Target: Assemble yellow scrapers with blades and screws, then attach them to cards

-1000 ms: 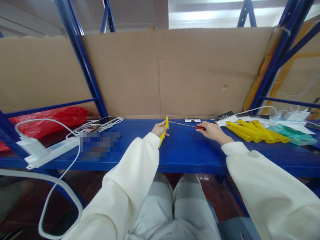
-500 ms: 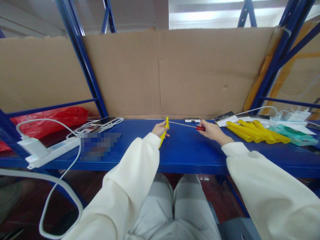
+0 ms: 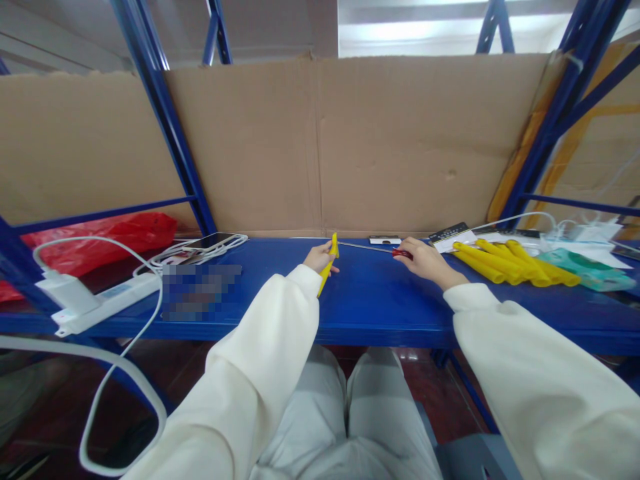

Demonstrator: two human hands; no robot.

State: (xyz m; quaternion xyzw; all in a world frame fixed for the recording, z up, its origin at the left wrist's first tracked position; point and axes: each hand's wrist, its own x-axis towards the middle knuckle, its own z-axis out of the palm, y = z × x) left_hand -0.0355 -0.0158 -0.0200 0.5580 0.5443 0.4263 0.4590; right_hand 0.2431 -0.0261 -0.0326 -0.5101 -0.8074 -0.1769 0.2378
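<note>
My left hand [image 3: 317, 258] is closed around a yellow piece [image 3: 325, 275] that looks like a flattened sleeve, held upright and tilted above the blue shelf top. In my right hand [image 3: 426, 261] is a screwdriver [image 3: 401, 253] with a red handle and a long thin metal shaft. The shaft runs left to the upper part of the yellow piece; whether its tip touches or enters it, I cannot tell. Several yellow tubes [image 3: 500, 264] lie in a pile to the right of my right hand.
Behind the blue shelf top [image 3: 380, 303] stands a cardboard panel [image 3: 320, 147]. A small black-and-white item [image 3: 385, 240] lies at the back edge. On the left are a white power strip [image 3: 110, 303], cables, a phone [image 3: 215, 241] and a red bag [image 3: 107, 240]. Green plastic [image 3: 585, 267] lies right.
My right hand's fingers have shifted slightly on the red handle, and more of the handle shows. My left hand and the yellow piece have stayed in place.
</note>
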